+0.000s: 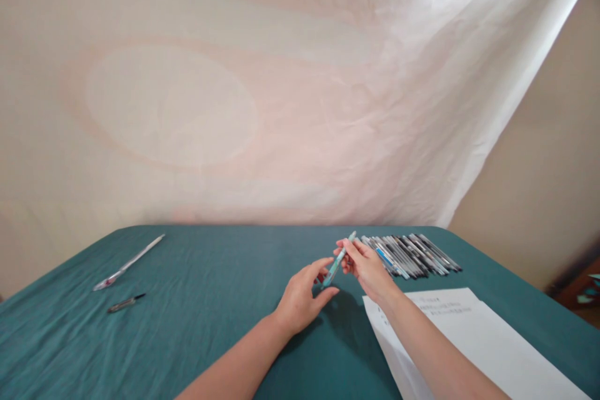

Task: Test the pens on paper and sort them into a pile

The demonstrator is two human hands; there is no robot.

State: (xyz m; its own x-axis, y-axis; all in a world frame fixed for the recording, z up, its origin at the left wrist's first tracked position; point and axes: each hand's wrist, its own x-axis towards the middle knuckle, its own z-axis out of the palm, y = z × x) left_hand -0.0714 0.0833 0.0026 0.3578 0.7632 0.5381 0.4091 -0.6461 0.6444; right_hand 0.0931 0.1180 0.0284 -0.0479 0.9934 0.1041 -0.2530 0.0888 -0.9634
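Both my hands meet over the middle of a teal-covered table [197, 319]. My right hand [368, 269] pinches the upper part of a light blue pen [338, 260], which tilts up to the right. My left hand [302, 297] has its thumb and fingers closed on the pen's lower tip. Just right of my hands, a row of several dark and blue pens [412, 255] lies side by side on the cloth.
A white sheet of paper [473, 337] with printed lines lies at the front right under my right forearm. A clear pen [129, 262] and a short dark pen part [125, 304] lie at the far left. A pale cloth backdrop [262, 87] hangs behind the table.
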